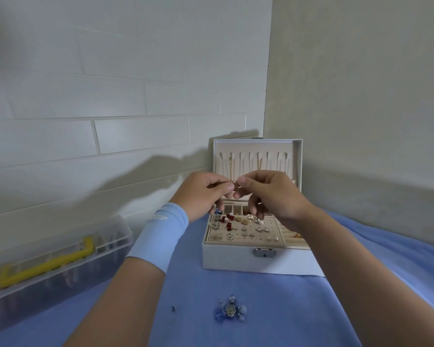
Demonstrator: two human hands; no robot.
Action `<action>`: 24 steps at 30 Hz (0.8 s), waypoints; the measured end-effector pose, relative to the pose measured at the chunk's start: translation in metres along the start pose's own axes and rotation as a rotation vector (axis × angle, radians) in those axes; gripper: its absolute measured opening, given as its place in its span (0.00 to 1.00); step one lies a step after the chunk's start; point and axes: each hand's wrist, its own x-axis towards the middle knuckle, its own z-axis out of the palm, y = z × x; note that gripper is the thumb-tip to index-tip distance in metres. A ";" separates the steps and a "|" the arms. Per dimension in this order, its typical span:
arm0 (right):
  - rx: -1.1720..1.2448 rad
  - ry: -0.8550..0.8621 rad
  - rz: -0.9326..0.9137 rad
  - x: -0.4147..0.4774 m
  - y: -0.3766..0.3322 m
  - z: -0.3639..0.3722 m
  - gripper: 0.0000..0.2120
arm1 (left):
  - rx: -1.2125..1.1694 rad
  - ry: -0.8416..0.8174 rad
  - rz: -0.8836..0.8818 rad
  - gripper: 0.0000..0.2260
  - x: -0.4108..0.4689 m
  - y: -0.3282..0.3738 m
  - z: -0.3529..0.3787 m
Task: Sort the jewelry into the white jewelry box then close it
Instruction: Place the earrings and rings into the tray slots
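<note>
The white jewelry box (pixel 236 259) stands open on the blue cloth, lid upright against the wall with thin chains hanging inside. Its beige earring panel (pixel 243 230) holds several studs and small earrings. Above the box, my left hand (pixel 201 194) and my right hand (pixel 271 194) meet, both pinching one small gold-and-reddish jewelry piece (pixel 236 187) between thumbs and fingertips. A small cluster of blue and silver jewelry (pixel 230 309) lies on the cloth in front of the box, with a tiny dark piece (pixel 174 308) to its left.
A clear plastic storage case with a yellow handle (pixel 48 264) sits at the left on the cloth. White brick wall runs behind, and a plain wall closes the right side. The blue cloth (pixel 286 309) rises in a fold at the right.
</note>
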 end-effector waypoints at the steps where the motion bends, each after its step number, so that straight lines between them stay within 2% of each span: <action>1: -0.036 -0.004 -0.017 0.000 0.000 0.001 0.08 | 0.002 0.012 -0.009 0.07 0.000 -0.003 0.000; 4: -0.252 0.037 -0.125 0.002 0.000 0.007 0.04 | 0.047 0.005 -0.033 0.08 0.000 -0.006 -0.003; 10: -0.629 0.087 -0.422 0.006 0.009 0.016 0.10 | 0.094 -0.015 -0.091 0.11 -0.001 -0.006 -0.009; 13: -0.682 0.095 -0.509 0.007 0.013 0.019 0.06 | 0.088 -0.042 -0.127 0.11 -0.004 -0.008 -0.012; 15: -0.627 0.111 -0.460 0.005 0.014 0.022 0.05 | 0.111 -0.050 -0.138 0.12 -0.005 -0.010 -0.015; 18: -0.563 0.078 -0.256 0.003 0.015 0.026 0.04 | 0.111 -0.011 -0.172 0.14 -0.004 -0.016 -0.021; 21: -0.802 -0.017 -0.127 0.004 0.022 0.028 0.01 | 0.035 0.018 -0.225 0.14 -0.001 -0.022 -0.025; 24: -1.043 -0.084 -0.105 0.003 0.023 0.033 0.02 | -0.109 -0.015 -0.270 0.14 0.001 -0.023 -0.024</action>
